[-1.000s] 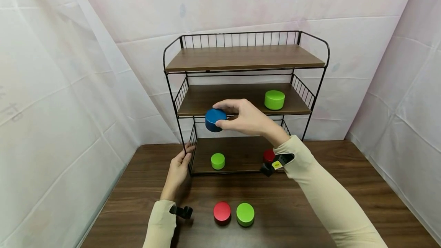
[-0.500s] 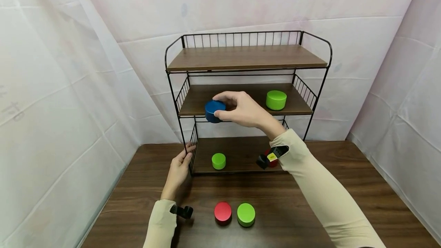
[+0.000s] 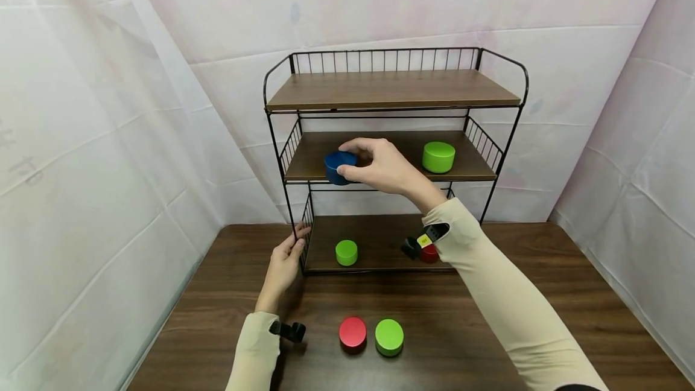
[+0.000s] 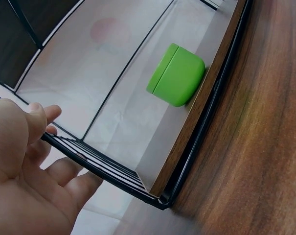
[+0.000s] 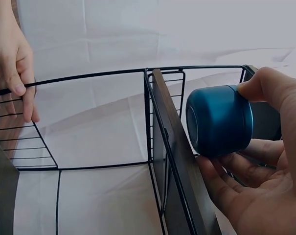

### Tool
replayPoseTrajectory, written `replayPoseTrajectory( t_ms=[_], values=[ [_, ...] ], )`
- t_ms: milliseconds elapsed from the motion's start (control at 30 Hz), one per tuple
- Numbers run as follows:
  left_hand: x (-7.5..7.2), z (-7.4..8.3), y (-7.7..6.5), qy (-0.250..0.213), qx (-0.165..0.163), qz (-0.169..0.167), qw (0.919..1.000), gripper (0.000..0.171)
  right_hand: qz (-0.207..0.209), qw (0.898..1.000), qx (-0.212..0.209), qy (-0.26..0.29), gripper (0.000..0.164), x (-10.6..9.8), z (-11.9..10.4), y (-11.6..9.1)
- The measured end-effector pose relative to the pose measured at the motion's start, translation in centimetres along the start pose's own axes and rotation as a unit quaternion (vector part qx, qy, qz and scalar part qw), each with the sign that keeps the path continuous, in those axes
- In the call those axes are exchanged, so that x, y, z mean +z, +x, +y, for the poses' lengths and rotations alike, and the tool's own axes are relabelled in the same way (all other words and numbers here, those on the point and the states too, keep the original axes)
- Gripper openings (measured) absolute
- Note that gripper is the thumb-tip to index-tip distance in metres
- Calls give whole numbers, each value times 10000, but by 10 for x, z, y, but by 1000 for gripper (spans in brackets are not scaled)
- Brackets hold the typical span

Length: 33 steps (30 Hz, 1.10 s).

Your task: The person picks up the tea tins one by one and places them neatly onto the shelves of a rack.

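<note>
My right hand [image 3: 382,168] pinches a round blue tin [image 3: 339,169] between thumb and fingers at the front edge of the middle shelf. In the right wrist view the blue tin [image 5: 218,120] lies close to the shelf board; whether it touches cannot be told. My left hand [image 3: 283,263] grips the left front post of the black wire rack [image 3: 289,204] low down, beside the bottom shelf. The left wrist view has the left hand [image 4: 40,171] with fingers around the wire side. A green tin [image 3: 346,253] stands on the bottom shelf near that hand.
Another green tin [image 3: 438,157] stands at the right of the middle shelf. A red tin [image 3: 429,253] on the bottom shelf is partly hidden by the right wrist camera. On the table [image 3: 461,330] in front are a red tin [image 3: 353,335] and a green tin [image 3: 389,337]. The top shelf [image 3: 391,89] spans above.
My right hand has raised the blue tin from below the middle shelf's edge to that shelf's front edge. The left hand keeps its grip on the rack. The view has shifted slightly.
</note>
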<state>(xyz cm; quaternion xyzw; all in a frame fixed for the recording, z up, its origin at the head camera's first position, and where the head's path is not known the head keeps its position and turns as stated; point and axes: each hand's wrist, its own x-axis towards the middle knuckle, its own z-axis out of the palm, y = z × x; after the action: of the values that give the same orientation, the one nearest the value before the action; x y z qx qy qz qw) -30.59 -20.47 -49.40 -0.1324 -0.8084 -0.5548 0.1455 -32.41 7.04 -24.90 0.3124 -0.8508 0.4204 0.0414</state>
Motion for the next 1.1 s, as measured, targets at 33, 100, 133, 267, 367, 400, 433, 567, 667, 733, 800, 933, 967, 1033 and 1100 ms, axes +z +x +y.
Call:
replayPoseTrajectory(
  t_ms=[33,100,133,267,367,400,433,567,667,733,800,933,967,1033,1100],
  values=[
    [0,0,0,5,20,-1,10000,36,23,10000,14,1,47,0,1,0],
    [1,0,1,7,45,12,10000,36,79,10000,29,-21,46,0,2,1],
    [1,0,2,17,79,23,10000,36,104,9999,35,-26,46,0,2,2],
    [2,2,2,18,55,31,10000,36,210,9997,119,-28,47,0,2,4],
    [2,2,2,1,-6,16,10000,36,246,9995,198,13,48,0,2,6],
    [2,2,2,-8,1,15,10000,36,254,9994,215,22,48,0,2,7],
    [2,2,2,-16,-8,11,10000,36,255,9994,227,26,48,1,2,7],
    [2,1,2,-24,27,1,10000,37,292,9993,236,29,50,2,3,9],
    [1,0,1,10,0,5,10000,36,338,9991,247,70,52,3,5,10],
    [1,1,0,-3,-41,7,10000,36,364,9989,279,98,53,4,5,11],
    [1,2,0,-52,-81,14,10000,36,397,9986,331,104,53,4,6,11],
    [1,2,-1,-140,-116,-8,9998,37,496,9977,445,81,52,5,8,12],
    [1,2,-1,-144,-114,-10,9998,37,520,9976,457,64,52,5,8,12],
    [1,1,-2,-143,-111,-5,9998,38,551,9974,469,40,51,6,8,13],
    [1,1,-2,-142,-132,14,9998,37,555,9974,458,34,51,6,8,13]
  ],
)
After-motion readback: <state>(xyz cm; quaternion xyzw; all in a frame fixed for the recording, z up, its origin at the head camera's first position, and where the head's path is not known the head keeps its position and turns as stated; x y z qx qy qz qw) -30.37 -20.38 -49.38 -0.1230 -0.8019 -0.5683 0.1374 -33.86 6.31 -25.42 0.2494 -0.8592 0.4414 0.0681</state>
